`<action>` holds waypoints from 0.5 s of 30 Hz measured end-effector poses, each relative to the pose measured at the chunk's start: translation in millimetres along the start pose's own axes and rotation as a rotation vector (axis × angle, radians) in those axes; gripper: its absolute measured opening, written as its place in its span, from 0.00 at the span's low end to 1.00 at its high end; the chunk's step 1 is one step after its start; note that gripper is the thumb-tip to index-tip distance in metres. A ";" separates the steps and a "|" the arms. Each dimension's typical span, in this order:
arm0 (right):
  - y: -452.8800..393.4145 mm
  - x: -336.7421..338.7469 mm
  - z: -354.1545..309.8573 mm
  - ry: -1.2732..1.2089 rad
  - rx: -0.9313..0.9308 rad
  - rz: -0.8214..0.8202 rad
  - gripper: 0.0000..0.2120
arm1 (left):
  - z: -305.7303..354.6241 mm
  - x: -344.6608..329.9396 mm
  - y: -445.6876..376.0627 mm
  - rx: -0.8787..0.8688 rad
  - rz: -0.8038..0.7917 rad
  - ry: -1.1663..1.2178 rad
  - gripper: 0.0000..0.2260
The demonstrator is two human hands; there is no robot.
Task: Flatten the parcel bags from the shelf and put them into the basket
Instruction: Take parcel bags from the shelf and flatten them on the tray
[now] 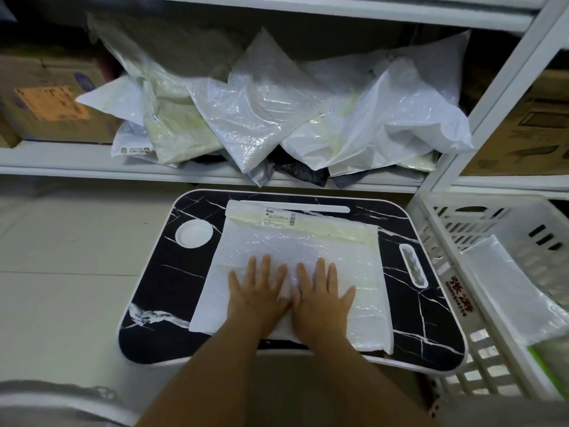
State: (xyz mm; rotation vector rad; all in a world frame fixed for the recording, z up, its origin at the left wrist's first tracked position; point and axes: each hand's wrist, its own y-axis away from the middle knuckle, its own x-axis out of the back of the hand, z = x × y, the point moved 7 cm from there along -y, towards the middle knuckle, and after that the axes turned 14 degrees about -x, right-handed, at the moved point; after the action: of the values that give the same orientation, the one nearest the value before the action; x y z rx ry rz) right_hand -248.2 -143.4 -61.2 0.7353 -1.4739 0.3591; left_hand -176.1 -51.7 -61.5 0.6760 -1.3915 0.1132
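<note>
While a pile (277, 112) waits on the shelf (61, 161), one bag (295, 251) gets pressed flat.
Both hands, left (257, 291) and right (321, 292), fingers spread wide; the basket (437, 272) holds one flattened bag (511, 285).

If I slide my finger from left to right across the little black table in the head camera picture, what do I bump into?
Round white dish → left hand → right hand, both pressing flat on the bubble parcel bag → oval slot → white basket.
</note>
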 end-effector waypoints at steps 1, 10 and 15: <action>-0.1 -2.0 0.8 0.000 0.007 0.018 0.31 | -2.7 -1.4 0.1 0.006 -0.003 0.008 0.31; -1.8 -0.1 2.4 -0.008 0.014 0.014 0.35 | -9.7 -1.4 -0.6 0.013 -0.070 0.050 0.40; -6.9 22.0 -6.7 -0.025 0.004 0.186 0.18 | -4.7 38.7 2.0 0.018 0.200 -0.067 0.19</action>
State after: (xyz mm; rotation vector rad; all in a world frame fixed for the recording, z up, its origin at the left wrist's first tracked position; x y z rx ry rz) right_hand -236.6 -148.9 -40.8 0.6088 -1.5699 0.4959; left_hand -165.0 -59.7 -25.0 0.5580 -1.5224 0.2636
